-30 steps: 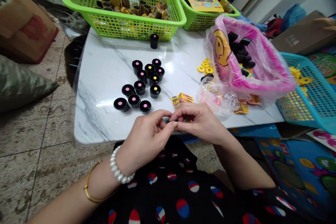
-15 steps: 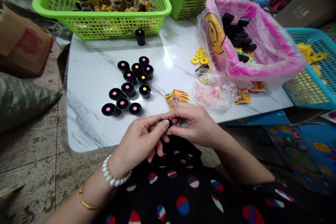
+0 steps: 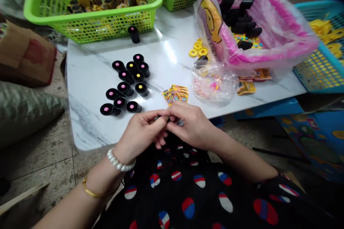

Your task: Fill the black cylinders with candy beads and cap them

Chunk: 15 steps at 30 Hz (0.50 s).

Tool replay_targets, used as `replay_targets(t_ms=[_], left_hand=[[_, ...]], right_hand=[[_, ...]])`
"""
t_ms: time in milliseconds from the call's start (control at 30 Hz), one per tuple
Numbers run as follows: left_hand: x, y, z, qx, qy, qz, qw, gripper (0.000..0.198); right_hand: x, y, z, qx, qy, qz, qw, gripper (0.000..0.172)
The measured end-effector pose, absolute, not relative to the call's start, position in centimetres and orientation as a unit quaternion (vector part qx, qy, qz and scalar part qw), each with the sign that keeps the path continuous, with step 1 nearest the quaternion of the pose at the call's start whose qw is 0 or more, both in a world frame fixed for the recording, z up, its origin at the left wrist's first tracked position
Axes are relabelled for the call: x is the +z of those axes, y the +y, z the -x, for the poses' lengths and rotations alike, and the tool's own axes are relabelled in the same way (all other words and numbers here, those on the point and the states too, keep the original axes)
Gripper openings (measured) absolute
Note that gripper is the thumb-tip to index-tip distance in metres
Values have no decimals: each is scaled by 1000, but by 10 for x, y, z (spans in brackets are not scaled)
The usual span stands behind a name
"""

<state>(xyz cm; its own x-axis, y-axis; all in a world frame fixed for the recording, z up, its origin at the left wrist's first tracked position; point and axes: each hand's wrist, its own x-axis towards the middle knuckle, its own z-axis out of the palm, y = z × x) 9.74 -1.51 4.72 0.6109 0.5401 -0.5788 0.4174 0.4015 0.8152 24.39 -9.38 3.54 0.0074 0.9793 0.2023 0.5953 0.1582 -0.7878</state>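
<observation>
Over the table's front edge, my left hand (image 3: 141,130) and my right hand (image 3: 192,123) meet, fingertips pinched around a small black piece. Fingers cover nearly all of it, so its exact shape is hidden. Just beyond my right knuckles lie several small printed yellow cards (image 3: 176,94), fanned out. Left of them, several black cups (image 3: 120,102) stand in a loose group, each with a pink or yellow dot in its middle. One more black cup (image 3: 133,35) stands apart beside the green basket.
A green basket (image 3: 94,21) holds brown and yellow tubes. At right are a plastic-lined pink basket (image 3: 271,57) with black parts and coloured beads, a clear bag (image 3: 215,91), yellow rings (image 3: 197,46) and a blue basket (image 3: 314,75). The white marbled table (image 3: 88,125) ends before my lap.
The view has shifted slightly, moving the table and most things on it a little up and left. Both hands stay together, and the small black piece is now more covered by fingers.
</observation>
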Motion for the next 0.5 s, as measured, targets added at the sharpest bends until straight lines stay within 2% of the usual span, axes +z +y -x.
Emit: replay_targets(t_ms=[200,333,500], left_hand=[[44,-10,-86,17,405,-496,768,32],[46,0,-80,-14,378,-459,804,33],[46,-2,-80,8,382,-460,801,29]], right_hand=[[33,-96,-241,269,-627,609,404,18],[25,-93,-247,365,-581,588,427,26],[19,-92,-250,516,-485,524,472,28]])
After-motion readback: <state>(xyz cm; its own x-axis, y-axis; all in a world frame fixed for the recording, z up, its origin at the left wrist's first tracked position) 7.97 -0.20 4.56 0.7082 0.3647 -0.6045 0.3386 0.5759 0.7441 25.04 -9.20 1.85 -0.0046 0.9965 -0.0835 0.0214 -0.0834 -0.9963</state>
